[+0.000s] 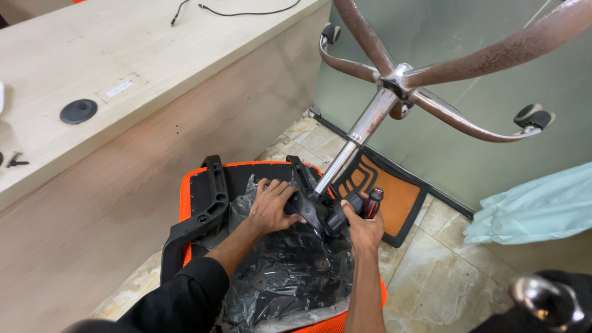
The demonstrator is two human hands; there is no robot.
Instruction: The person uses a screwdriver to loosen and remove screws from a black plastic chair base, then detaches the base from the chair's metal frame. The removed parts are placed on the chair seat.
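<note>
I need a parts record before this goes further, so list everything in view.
upturned orange office chair seat: one, orange edge, black underside, on the floor
crinkled black plastic sheet: one, over the seat underside
black armrest bracket: one, seat's left side
chrome gas-lift column: one, rising from the seat mechanism
chrome star base with black castors: one, top right
orange-and-black panel: one, on the tiles
pale wooden desk: one, left
pale blue cloth: one, right
left hand: on the mechanism
right hand: gripping a red-and-black tool handle
</note>
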